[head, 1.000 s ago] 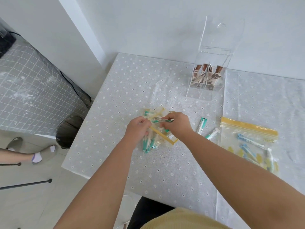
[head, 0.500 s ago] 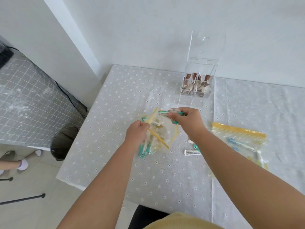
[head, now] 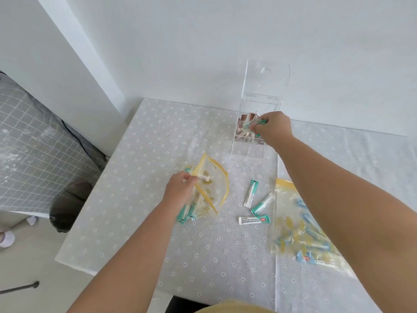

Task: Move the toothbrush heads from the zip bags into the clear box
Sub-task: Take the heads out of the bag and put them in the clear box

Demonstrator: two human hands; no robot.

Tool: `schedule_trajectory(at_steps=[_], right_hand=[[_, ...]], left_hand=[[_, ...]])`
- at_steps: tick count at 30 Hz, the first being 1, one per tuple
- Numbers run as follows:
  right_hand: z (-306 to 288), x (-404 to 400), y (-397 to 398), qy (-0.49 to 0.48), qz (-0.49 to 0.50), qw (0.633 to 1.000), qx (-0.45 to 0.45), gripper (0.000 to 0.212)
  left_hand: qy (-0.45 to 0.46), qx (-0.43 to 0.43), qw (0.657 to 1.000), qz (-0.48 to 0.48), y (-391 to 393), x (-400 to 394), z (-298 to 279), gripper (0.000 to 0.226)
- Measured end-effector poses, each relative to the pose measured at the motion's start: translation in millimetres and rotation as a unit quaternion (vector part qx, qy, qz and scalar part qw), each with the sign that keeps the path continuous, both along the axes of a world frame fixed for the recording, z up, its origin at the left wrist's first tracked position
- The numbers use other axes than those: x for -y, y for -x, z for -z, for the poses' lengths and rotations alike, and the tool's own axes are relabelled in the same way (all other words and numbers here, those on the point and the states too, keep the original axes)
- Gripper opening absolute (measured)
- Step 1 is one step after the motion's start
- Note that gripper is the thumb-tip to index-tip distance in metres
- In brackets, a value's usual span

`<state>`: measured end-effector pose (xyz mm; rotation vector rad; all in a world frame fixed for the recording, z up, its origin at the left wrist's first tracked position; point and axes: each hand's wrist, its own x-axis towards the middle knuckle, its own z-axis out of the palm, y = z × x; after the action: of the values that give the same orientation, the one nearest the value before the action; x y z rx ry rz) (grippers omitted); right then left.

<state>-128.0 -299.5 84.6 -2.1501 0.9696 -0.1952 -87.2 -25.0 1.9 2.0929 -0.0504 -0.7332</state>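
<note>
Dropping heads in | right hand [head: 274,127] pinches green toothbrush heads [head: 255,124] over the clear box [head: 252,141] | left hand [head: 180,188] pinches open zip bag [head: 212,188] | three loose packets [head: 259,205] and second bag [head: 300,224] below right hand still wait

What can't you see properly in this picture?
- Head view: the clear box holds brown packets; their number is hidden by the right hand and the glare.
- The green packet in that hand is blurred and partly covered by fingers.
- The open zip bag, pinched by the left hand: its packets overlap, uncountable.
- The second zip bag is partly behind the right forearm.
</note>
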Motion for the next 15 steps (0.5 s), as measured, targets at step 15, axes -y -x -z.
schedule_trajectory(at_steps=[15], right_hand=[[18,-96,25,0.12,-0.206,0.971,0.004,0.031]], left_hand=[[-0.044,0.03,0.998,0.018,-2,2,-7,0.025]])
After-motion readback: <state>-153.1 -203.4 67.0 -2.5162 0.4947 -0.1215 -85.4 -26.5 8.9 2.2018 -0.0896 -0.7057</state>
